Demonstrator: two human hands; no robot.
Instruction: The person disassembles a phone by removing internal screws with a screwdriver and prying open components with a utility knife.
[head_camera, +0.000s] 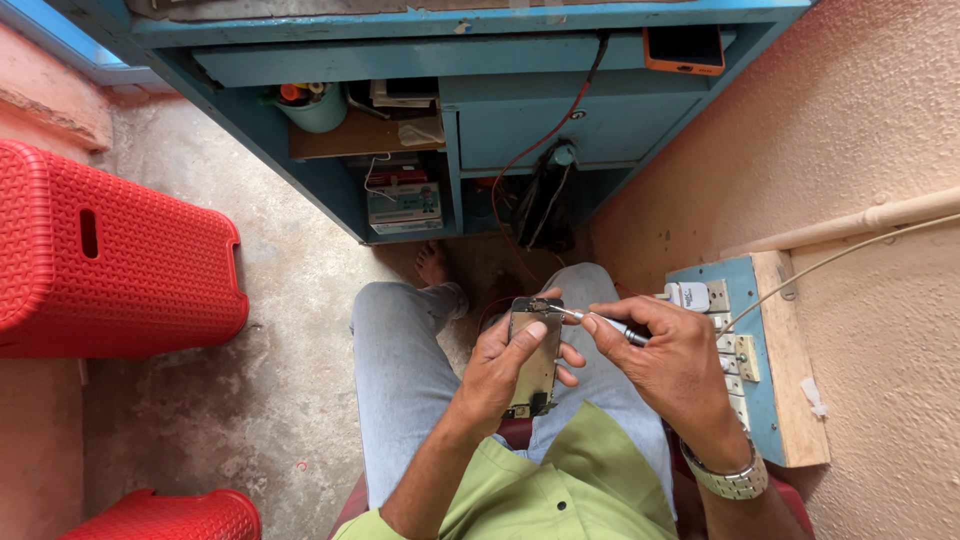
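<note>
My left hand (505, 365) grips an opened phone (535, 365) upright over my lap, thumb lying across its upper part. My right hand (665, 355) pinches a slim metal screwdriver (600, 320), whose tip touches the phone's top edge. A metal watch (730, 482) sits on my right wrist. Both hands hover above my knees in grey trousers (400, 370).
A blue wooden desk (500, 70) with shelves, a cup of tools (315, 108) and boxes stands ahead. An orange phone (683, 48) lies on the desk. A blue switchboard (750, 370) juts from the wall at right. Red plastic stools (110, 255) stand at left.
</note>
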